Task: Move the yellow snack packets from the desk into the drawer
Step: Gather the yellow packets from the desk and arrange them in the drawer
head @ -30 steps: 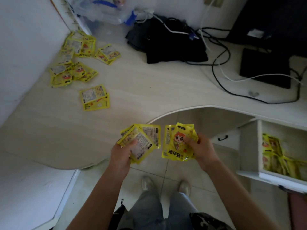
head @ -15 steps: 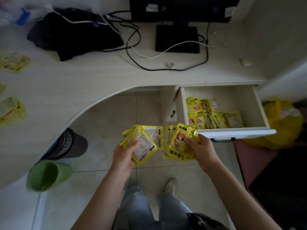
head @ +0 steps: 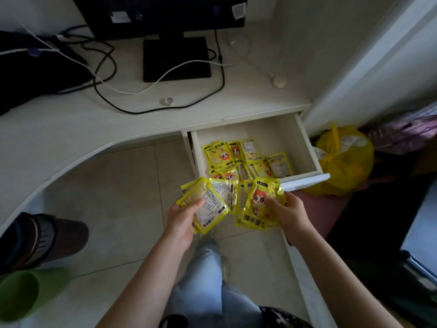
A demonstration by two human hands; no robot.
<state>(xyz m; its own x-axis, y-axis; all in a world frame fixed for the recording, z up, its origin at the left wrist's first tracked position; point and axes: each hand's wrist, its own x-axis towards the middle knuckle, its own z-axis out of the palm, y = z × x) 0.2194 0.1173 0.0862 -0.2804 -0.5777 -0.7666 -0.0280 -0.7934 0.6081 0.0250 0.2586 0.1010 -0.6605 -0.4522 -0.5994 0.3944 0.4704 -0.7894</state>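
The left hand point(head: 181, 215) has its grip clenched on a fan of yellow snack packets point(head: 208, 204), held over the floor just in front of the counter point(head: 71, 129). Beside it, the right hand point(head: 289, 214) pinches another bunch of packets point(head: 257, 209) just before the open drawer point(head: 307, 147), where more packets point(head: 246, 159) already lie

Dim indoor light, wide-angle view, edges dark and soft.
Brightest on the desk point(head: 71, 129) top and floor tiles; monitor point(head: 160, 15) and right side sink into shadow. Glare glints off the yellow packets point(head: 257, 207). Green cup point(head: 26, 294) at lower left is blurred; straight edges bow toward the corners.
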